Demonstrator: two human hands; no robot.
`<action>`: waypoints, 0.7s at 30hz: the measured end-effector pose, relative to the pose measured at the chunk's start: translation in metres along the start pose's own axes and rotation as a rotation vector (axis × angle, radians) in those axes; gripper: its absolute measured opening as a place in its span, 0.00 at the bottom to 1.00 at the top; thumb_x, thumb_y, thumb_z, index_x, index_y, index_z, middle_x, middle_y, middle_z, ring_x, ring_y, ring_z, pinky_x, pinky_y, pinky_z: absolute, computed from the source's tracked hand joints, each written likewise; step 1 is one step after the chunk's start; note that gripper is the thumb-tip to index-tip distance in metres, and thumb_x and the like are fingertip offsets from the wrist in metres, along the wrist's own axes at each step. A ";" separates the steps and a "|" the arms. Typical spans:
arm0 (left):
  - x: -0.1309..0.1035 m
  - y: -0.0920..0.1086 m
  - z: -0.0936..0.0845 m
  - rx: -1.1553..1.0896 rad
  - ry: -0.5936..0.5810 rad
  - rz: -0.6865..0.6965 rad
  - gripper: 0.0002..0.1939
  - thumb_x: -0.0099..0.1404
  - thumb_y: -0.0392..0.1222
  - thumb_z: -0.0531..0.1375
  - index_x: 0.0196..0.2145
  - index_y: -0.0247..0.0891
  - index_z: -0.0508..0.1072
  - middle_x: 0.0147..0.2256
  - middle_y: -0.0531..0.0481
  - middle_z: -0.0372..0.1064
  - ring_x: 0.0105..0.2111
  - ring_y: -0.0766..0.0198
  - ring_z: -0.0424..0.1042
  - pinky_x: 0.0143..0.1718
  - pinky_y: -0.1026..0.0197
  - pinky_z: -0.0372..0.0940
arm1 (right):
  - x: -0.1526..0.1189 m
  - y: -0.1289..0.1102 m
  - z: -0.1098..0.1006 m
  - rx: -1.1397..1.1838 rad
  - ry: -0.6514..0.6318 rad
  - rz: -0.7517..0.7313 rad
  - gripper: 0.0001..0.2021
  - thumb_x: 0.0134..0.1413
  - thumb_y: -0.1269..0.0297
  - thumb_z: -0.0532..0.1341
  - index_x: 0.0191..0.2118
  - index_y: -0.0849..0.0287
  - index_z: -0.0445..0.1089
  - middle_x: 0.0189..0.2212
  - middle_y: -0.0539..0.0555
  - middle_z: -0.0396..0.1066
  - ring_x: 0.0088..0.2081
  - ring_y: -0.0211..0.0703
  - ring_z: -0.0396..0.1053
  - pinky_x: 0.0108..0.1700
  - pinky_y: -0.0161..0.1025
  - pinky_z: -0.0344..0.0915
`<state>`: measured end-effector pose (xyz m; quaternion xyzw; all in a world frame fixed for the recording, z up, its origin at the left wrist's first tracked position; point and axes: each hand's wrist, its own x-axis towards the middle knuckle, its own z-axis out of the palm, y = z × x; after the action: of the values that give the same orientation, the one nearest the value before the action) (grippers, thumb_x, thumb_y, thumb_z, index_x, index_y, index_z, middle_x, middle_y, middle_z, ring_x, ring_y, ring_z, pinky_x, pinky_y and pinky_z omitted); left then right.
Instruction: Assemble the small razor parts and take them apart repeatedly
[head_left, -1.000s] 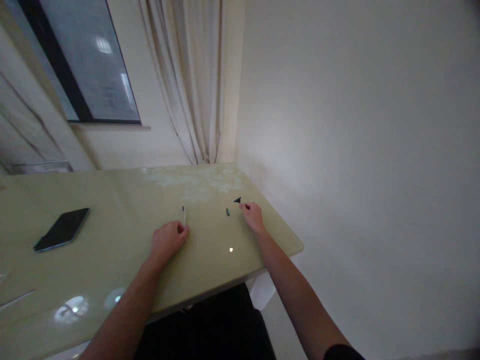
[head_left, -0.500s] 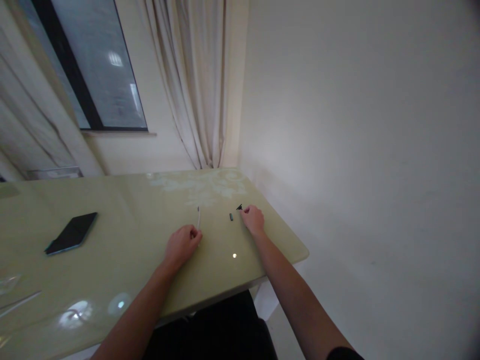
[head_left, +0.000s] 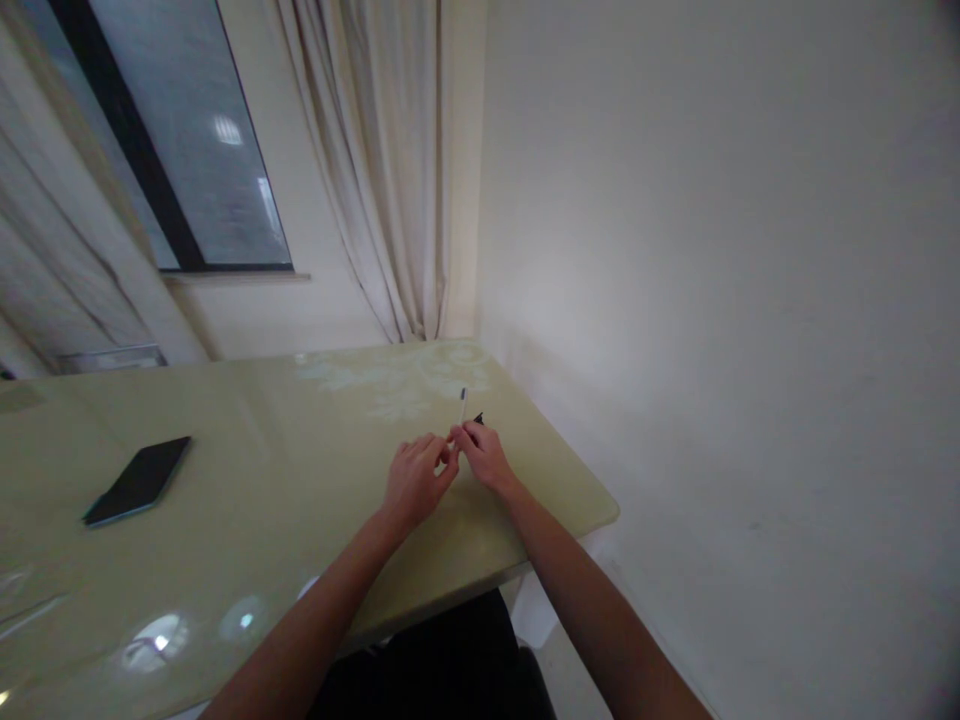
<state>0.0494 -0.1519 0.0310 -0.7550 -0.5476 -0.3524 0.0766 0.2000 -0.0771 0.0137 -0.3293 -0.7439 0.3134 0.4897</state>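
Note:
A slim white toothbrush (head_left: 463,405) with a dark bristled head points up and away from between my two hands, which meet over the right part of the table. My left hand (head_left: 420,477) has its fingers curled and pinched at the brush's lower end, which is hidden. Closed around the handle just above is my right hand (head_left: 484,455), its fingertips touching or almost touching the left ones. Just beyond the right knuckles lies a small black object (head_left: 479,417), partly covered, of a kind I cannot make out.
The glossy pale-green table (head_left: 300,510) ends at a rounded right corner beside the white wall (head_left: 712,300). A dark flat tablet-like item (head_left: 140,480) lies at left. Curtains (head_left: 375,180) and a window (head_left: 187,130) stand behind the table.
My left hand has carried the toothbrush right to meet my right hand. The right hand has shifted slightly left and nearer, leaving the black object. The small dark piece between them is now hidden.

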 end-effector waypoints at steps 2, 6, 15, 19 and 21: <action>0.013 0.002 0.009 -0.051 -0.054 0.016 0.16 0.75 0.46 0.51 0.32 0.39 0.72 0.31 0.49 0.72 0.33 0.60 0.70 0.40 0.57 0.58 | 0.001 0.001 0.001 0.082 0.052 0.069 0.26 0.65 0.42 0.54 0.26 0.58 0.68 0.21 0.49 0.64 0.26 0.38 0.62 0.30 0.35 0.57; 0.035 -0.017 0.030 -0.147 -0.157 -0.132 0.19 0.75 0.50 0.49 0.37 0.38 0.76 0.34 0.47 0.73 0.36 0.59 0.72 0.41 0.58 0.62 | 0.005 0.011 -0.004 0.259 0.280 0.236 0.27 0.63 0.38 0.53 0.23 0.55 0.61 0.16 0.45 0.56 0.19 0.35 0.54 0.22 0.34 0.51; 0.056 -0.044 0.061 -0.051 -0.454 -0.253 0.16 0.64 0.47 0.64 0.49 0.44 0.77 0.52 0.41 0.71 0.54 0.49 0.70 0.52 0.49 0.63 | 0.007 0.016 -0.006 0.403 0.382 0.335 0.29 0.59 0.32 0.54 0.23 0.55 0.59 0.15 0.44 0.53 0.16 0.33 0.49 0.18 0.33 0.45; 0.040 -0.057 0.055 -0.164 -0.382 -0.151 0.14 0.65 0.45 0.62 0.47 0.38 0.76 0.49 0.40 0.71 0.50 0.53 0.71 0.52 0.52 0.65 | 0.000 0.015 -0.010 0.311 0.336 0.299 0.28 0.61 0.33 0.52 0.26 0.55 0.61 0.18 0.45 0.55 0.19 0.35 0.52 0.21 0.34 0.49; 0.025 -0.069 0.046 -0.280 -0.268 -0.110 0.14 0.65 0.45 0.62 0.46 0.38 0.76 0.46 0.41 0.72 0.44 0.55 0.72 0.48 0.52 0.67 | -0.001 0.010 -0.009 0.219 0.291 0.238 0.27 0.63 0.35 0.51 0.28 0.55 0.64 0.20 0.46 0.56 0.21 0.37 0.54 0.25 0.34 0.52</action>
<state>0.0134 -0.0829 -0.0066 -0.7674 -0.5390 -0.3251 -0.1219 0.2111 -0.0708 0.0079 -0.4015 -0.5826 0.3973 0.5844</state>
